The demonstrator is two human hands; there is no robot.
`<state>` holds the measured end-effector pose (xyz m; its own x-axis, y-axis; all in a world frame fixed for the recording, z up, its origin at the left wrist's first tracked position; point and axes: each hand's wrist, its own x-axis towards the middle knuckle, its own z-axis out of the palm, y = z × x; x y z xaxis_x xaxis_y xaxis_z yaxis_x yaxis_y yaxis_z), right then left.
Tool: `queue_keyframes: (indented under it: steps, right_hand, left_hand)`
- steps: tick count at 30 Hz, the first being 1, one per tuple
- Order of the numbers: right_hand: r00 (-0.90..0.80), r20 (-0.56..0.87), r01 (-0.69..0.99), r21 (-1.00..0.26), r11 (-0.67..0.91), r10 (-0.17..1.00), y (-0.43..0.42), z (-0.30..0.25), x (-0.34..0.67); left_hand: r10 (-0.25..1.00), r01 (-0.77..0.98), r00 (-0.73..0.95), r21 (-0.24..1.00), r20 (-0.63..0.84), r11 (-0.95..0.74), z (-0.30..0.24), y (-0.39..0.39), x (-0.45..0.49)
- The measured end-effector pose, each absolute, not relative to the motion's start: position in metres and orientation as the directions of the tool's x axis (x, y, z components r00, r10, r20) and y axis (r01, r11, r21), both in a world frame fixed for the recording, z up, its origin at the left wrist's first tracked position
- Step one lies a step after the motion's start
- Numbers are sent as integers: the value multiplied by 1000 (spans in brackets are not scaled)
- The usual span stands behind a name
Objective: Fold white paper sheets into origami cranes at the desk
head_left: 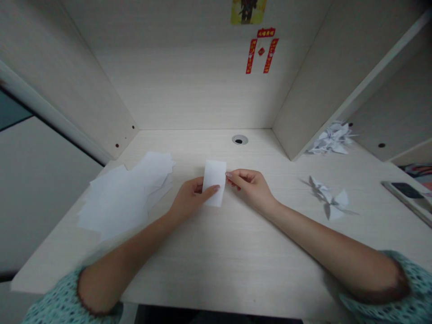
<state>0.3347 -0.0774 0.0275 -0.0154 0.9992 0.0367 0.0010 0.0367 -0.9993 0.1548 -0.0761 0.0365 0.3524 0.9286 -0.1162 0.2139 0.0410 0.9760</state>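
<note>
A small white rectangle of folded paper (214, 172) is held up over the middle of the desk, its long sides nearly upright. My left hand (193, 194) grips it from the left, thumb across the front and fingers behind. At the paper's right edge, my right hand (250, 183) pinches with thumb and forefinger, its other fingers curled in. The paper's back is hidden. Left of my left hand lies a loose, overlapping spread of white paper sheets (124, 198). To the right of my right hand rest folded paper cranes (332, 200).
Behind the right-hand divider panel (313, 81) sits a heap of folded white paper (332, 138). A phone (410, 193) lies at the far right. A round cable hole (240, 140) is set near the back wall, which carries red paper stickers (266, 32).
</note>
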Motion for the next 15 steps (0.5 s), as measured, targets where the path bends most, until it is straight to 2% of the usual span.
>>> queue_keyframes:
  steps: [4, 9, 11, 15]
  right_hand:
    - [-70, 72, 4, -997, 72, 995, -80, 27, 332]
    - [-120, 79, 46, -995, 85, 990, -83, 22, 331]
    - [-108, 105, 90, -989, 115, 989, -82, 20, 332]
    - [-135, 129, 193, -969, 154, 982, -82, 16, 331]
  left_hand:
    - [932, 200, 353, 980, -79, 8, 34, -76, 154]
    - [947, 274, 321, 957, -2, -91, 36, -77, 154]
    - [953, 205, 302, 975, 17, -82, 38, -76, 154]
    - [969, 55, 246, 998, -37, 24, 37, -73, 154]
